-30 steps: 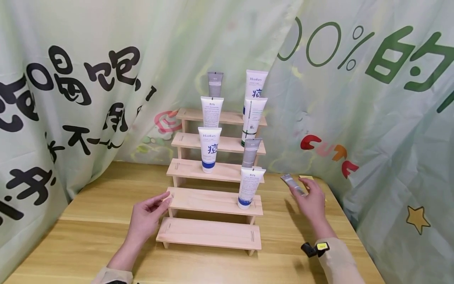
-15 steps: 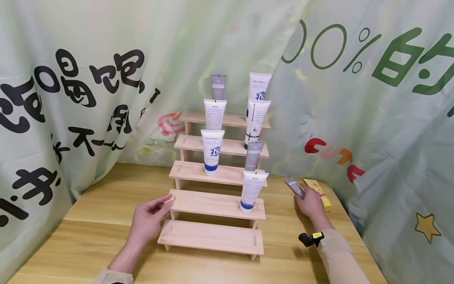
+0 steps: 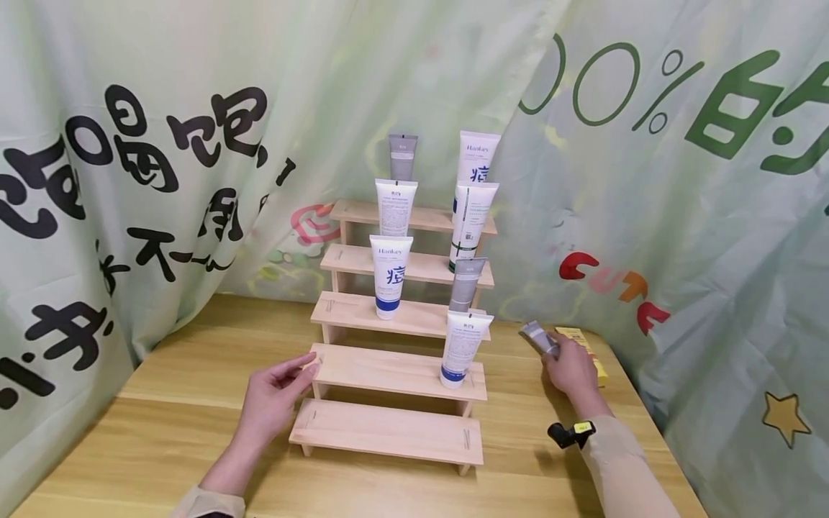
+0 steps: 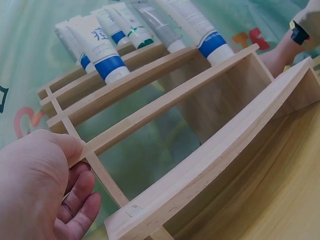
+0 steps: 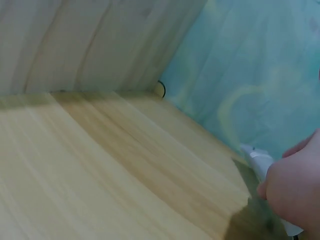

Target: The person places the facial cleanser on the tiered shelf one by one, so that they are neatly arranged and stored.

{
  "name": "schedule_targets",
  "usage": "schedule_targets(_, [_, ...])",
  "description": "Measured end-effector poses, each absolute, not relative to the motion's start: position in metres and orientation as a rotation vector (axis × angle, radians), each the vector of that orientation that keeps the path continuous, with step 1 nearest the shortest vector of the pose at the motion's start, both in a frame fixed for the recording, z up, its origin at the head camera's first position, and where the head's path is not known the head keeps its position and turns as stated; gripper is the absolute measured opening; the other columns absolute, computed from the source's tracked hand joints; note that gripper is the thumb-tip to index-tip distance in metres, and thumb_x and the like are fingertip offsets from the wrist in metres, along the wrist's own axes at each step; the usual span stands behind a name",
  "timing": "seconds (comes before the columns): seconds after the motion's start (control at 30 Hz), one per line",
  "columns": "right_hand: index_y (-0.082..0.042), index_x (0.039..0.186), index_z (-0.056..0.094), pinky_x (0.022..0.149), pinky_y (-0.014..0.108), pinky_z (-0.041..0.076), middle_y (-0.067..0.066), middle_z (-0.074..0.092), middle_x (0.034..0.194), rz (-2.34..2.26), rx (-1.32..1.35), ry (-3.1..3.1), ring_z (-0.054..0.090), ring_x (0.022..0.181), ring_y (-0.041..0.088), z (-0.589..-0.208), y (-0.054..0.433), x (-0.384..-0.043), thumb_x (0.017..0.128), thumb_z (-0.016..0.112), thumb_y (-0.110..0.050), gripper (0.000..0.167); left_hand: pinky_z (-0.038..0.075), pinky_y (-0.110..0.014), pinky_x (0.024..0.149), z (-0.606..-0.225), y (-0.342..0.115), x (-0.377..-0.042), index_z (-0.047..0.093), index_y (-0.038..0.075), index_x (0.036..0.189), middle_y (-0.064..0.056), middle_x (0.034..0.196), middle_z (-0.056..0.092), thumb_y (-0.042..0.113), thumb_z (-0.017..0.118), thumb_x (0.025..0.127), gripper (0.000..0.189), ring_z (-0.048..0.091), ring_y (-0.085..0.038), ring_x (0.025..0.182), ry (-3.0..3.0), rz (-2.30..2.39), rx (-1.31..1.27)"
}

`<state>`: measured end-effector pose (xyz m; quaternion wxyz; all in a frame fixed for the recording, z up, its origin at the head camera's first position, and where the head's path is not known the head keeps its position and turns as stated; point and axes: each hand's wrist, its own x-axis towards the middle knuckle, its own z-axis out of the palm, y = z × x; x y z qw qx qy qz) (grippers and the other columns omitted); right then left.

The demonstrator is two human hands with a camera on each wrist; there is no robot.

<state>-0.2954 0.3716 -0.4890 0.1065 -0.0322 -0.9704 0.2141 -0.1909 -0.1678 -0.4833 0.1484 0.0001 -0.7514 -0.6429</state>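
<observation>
My left hand (image 3: 275, 396) pinches the left end of the second step from the front of a wooden tiered stand (image 3: 388, 424); in the left wrist view the thumb (image 4: 67, 145) lies over the shelf's end. At the right of the table, my right hand (image 3: 573, 370) grips a small grey tube (image 3: 537, 337), which lies slanted. In the right wrist view that hand (image 5: 295, 187) covers much of the tube (image 5: 261, 162). Along the stand's right side a white tube with a blue cap (image 3: 463, 349) stands upright on the second step, a grey tube (image 3: 466, 284) behind it.
A yellow package (image 3: 586, 352) lies just right of my right hand, partly covered by it. Farther up the stand are more white tubes (image 3: 391, 277) and a grey tube (image 3: 403, 157). A printed curtain (image 3: 311, 86) hangs behind the wooden table (image 3: 188, 374).
My right hand has come down and closed around the grey tube, uncovering more of the yellow package. The left hand stays at the stand. The head view has shifted slightly.
</observation>
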Motion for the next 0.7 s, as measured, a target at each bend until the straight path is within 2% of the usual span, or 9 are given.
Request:
schedule_targets(0.17, [0.0, 0.148, 0.056, 0.08, 0.062, 0.05, 0.033, 0.063, 0.125, 0.722, -0.083, -2.658, 0.062, 0.105, 0.049, -0.481, 0.369, -0.283, 0.094, 0.066, -0.008, 0.056, 0.057, -0.026, 0.061, -0.481, -0.167, -0.19, 0.08, 0.003, 0.119, -0.009, 0.084, 0.071, 0.016, 0.083, 0.095, 0.027, 0.064, -0.017, 0.068, -2.149, -1.852, -0.002])
schedule_targets(0.43, [-0.003, 0.151, 0.057, 0.081, 0.048, 0.05, 0.027, 0.059, 0.121, 0.875, -0.112, -2.4, 0.066, 0.096, 0.044, -0.462, 0.359, -0.262, 0.094, 0.075, -0.008, 0.06, 0.059, -0.024, 0.063, -0.481, -0.166, -0.191, 0.076, -0.004, 0.122, -0.008, 0.083, 0.072, 0.008, 0.08, 0.096, 0.029, 0.066, -0.014, 0.067, -2.123, -1.85, -0.035])
schedule_targets(0.57, [-0.006, 0.15, 0.06, 0.078, 0.028, 0.05, 0.027, 0.06, 0.114, 0.867, -0.06, -2.234, 0.07, 0.088, 0.043, -0.449, 0.353, -0.252, 0.092, 0.08, -0.007, 0.062, 0.059, -0.026, 0.064, -0.481, -0.166, -0.191, 0.077, -0.003, 0.121, -0.007, 0.082, 0.072, 0.009, 0.081, 0.096, 0.028, 0.067, -0.016, 0.068, -2.127, -1.854, -0.022])
schedule_targets(0.7, [-0.009, 0.149, 0.062, 0.073, 0.006, 0.041, 0.027, 0.065, 0.111, 0.841, -0.022, -2.15, 0.071, 0.084, 0.04, -0.434, 0.346, -0.241, 0.091, 0.083, -0.007, 0.061, 0.06, -0.027, 0.064, -0.481, -0.166, -0.19, 0.078, -0.002, 0.12, -0.008, 0.082, 0.071, 0.01, 0.081, 0.096, 0.027, 0.066, -0.016, 0.069, -2.132, -1.858, -0.015])
